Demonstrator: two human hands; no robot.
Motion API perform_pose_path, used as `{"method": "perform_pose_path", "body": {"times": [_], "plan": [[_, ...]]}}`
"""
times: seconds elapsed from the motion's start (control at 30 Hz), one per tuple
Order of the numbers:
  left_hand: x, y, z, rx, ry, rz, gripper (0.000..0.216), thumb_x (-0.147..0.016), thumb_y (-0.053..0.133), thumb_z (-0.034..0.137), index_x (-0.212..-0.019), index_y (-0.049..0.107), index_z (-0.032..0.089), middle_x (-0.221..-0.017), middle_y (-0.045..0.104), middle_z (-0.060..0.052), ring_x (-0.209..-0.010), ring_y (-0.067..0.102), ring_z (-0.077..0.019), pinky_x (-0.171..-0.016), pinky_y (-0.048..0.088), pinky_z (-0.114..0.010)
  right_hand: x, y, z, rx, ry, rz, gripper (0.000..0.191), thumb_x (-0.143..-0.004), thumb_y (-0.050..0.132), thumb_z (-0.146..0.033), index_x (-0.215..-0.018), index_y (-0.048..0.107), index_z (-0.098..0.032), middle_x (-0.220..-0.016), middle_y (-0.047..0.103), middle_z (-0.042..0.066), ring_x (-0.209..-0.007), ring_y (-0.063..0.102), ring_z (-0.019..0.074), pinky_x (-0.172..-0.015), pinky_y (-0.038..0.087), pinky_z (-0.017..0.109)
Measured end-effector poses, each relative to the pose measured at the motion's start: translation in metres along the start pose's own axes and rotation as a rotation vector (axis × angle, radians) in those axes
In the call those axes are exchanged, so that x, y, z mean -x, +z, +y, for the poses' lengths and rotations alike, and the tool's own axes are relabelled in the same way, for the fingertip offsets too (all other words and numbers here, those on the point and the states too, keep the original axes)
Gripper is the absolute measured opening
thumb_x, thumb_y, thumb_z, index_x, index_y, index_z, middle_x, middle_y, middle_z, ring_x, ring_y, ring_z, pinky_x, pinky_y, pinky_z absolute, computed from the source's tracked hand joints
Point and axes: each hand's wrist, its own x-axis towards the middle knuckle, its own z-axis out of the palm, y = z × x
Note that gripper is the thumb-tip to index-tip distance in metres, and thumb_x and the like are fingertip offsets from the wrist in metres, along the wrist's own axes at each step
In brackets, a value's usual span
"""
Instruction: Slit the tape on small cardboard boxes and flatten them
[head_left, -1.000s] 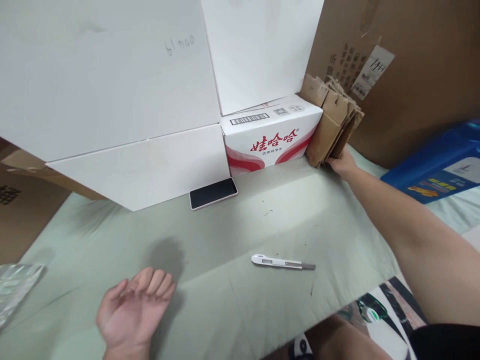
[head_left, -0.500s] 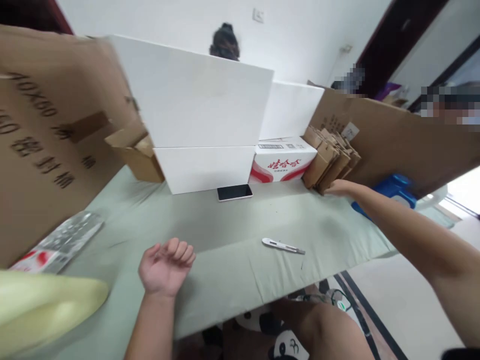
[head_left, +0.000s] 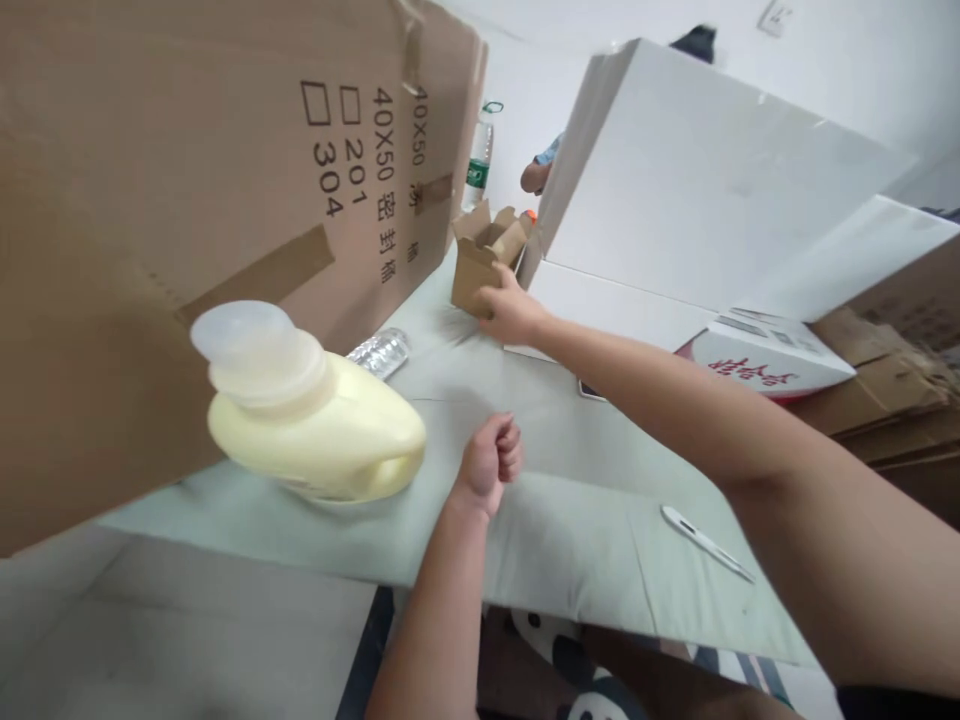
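Observation:
My right hand [head_left: 516, 308] reaches across to the far left, its thumb and fingers on the near right corner of a small open cardboard box [head_left: 471, 280]. Upright flaps show at the top of that box; its inside is mostly hidden. Closed into a fist, my left hand [head_left: 491, 462] is held over the near part of the table, with nothing showing in it. A white-handled craft knife [head_left: 705, 543] lies on the green tablecloth [head_left: 577, 510], right of my left hand. Part of a phone [head_left: 591, 391] shows behind my right forearm.
A large cardboard box [head_left: 247, 170] stands on the left, with a yellow jug [head_left: 322, 430] and a clear plastic pack [head_left: 381, 353] before it. White panels [head_left: 720, 180] rise at the back. To their right are a white-and-red carton [head_left: 780, 355] and folded cardboard [head_left: 885, 400]. A bottle [head_left: 480, 160] stands behind.
The view has swung left. My right hand has moved from the folded cardboard on the right to the small box on the left. My left hand has curled into a tighter fist.

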Motion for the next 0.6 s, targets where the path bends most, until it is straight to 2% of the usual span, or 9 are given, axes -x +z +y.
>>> {"method": "perform_pose_path", "body": {"times": [0.07, 0.13, 0.2, 0.27, 0.33, 0.43, 0.47, 0.53, 0.6], "plan": [[-0.002, -0.007, 0.004, -0.007, -0.005, 0.009, 0.045, -0.082, 0.05, 0.035, -0.048, 0.023, 0.024, -0.044, 0.013, 0.009, -0.038, 0.01, -0.0049, -0.038, 0.008, -0.02, -0.049, 0.0, -0.005, 0.01, 0.092, 0.071, 0.046, -0.086, 0.064, -0.019, -0.13, 0.062, -0.008, -0.161, 0.037, 0.02, -0.143, 0.051, 0.0346, -0.128, 0.031, 0.05], [-0.004, -0.012, 0.008, -0.002, -0.003, 0.015, 0.045, -0.083, 0.051, 0.035, -0.049, 0.023, 0.024, -0.044, 0.013, 0.01, -0.038, 0.01, -0.0049, -0.038, 0.008, -0.02, -0.08, -0.002, -0.002, 0.036, 0.122, 0.06, 0.046, -0.083, 0.062, -0.013, -0.128, 0.062, -0.006, -0.148, 0.053, 0.019, -0.149, 0.042, 0.0339, -0.129, 0.028, 0.05], [-0.006, -0.015, 0.01, 0.009, 0.021, 0.024, 0.045, -0.082, 0.052, 0.035, -0.05, 0.023, 0.024, -0.045, 0.012, 0.01, -0.039, 0.01, -0.0049, -0.039, 0.007, -0.02, -0.091, -0.002, 0.002, 0.061, 0.119, 0.026, 0.047, -0.08, 0.06, -0.008, -0.127, 0.062, -0.005, -0.142, 0.059, 0.019, -0.149, 0.042, 0.0321, -0.128, 0.032, 0.046], [-0.007, -0.016, 0.011, 0.023, 0.096, 0.042, 0.045, -0.081, 0.053, 0.035, -0.05, 0.023, 0.024, -0.045, 0.012, 0.01, -0.04, 0.01, -0.0052, -0.039, 0.008, -0.02, -0.082, -0.001, 0.004, 0.077, 0.103, 0.025, 0.048, -0.081, 0.058, -0.007, -0.129, 0.062, -0.004, -0.149, 0.054, 0.019, -0.145, 0.048, 0.0311, -0.125, 0.037, 0.042], [-0.008, -0.014, 0.01, 0.044, 0.235, 0.085, 0.046, -0.081, 0.055, 0.036, -0.051, 0.023, 0.024, -0.047, 0.012, 0.009, -0.042, 0.011, -0.0059, -0.041, 0.011, -0.021, -0.059, 0.0, 0.004, 0.093, 0.078, 0.047, 0.047, -0.085, 0.054, -0.008, -0.131, 0.062, -0.005, -0.156, 0.048, 0.018, -0.142, 0.051, 0.0295, -0.124, 0.038, 0.039], [-0.007, -0.011, 0.004, 0.031, 0.481, 0.244, 0.043, -0.083, 0.054, 0.034, -0.053, 0.026, 0.022, -0.052, 0.017, 0.007, -0.045, 0.015, -0.0076, -0.044, 0.014, -0.023, -0.006, 0.0, 0.005, 0.074, 0.033, 0.124, 0.041, -0.088, 0.051, -0.01, -0.126, 0.067, -0.008, -0.151, 0.054, 0.015, -0.137, 0.056, 0.0273, -0.12, 0.043, 0.038], [-0.007, -0.01, 0.002, 0.006, 0.556, 0.312, 0.041, -0.085, 0.053, 0.031, -0.054, 0.028, 0.022, -0.053, 0.019, 0.006, -0.046, 0.017, -0.0084, -0.045, 0.015, -0.023, 0.017, -0.001, 0.006, 0.041, 0.014, 0.171, 0.037, -0.088, 0.051, -0.011, -0.12, 0.07, -0.01, -0.146, 0.059, 0.014, -0.13, 0.061, 0.0265, -0.116, 0.047, 0.039], [-0.007, -0.01, -0.003, -0.066, 0.69, 0.451, 0.034, -0.087, 0.051, 0.027, -0.058, 0.034, 0.021, -0.057, 0.027, 0.005, -0.05, 0.025, -0.0104, -0.048, 0.021, -0.024, 0.068, -0.006, 0.01, -0.048, -0.029, 0.263, 0.029, -0.088, 0.052, -0.014, -0.108, 0.073, -0.014, -0.135, 0.067, 0.012, -0.102, 0.072, 0.0221, -0.1, 0.058, 0.038], [-0.008, -0.01, -0.007, -0.156, 0.824, 0.583, 0.024, -0.088, 0.051, 0.023, -0.065, 0.043, 0.021, -0.064, 0.036, 0.003, -0.059, 0.034, -0.0124, -0.056, 0.03, -0.025, 0.126, -0.014, 0.014, -0.126, -0.064, 0.353, 0.024, -0.09, 0.053, -0.018, -0.102, 0.074, -0.017, -0.127, 0.071, 0.01, -0.076, 0.072, 0.0156, -0.082, 0.062, 0.035]]}}
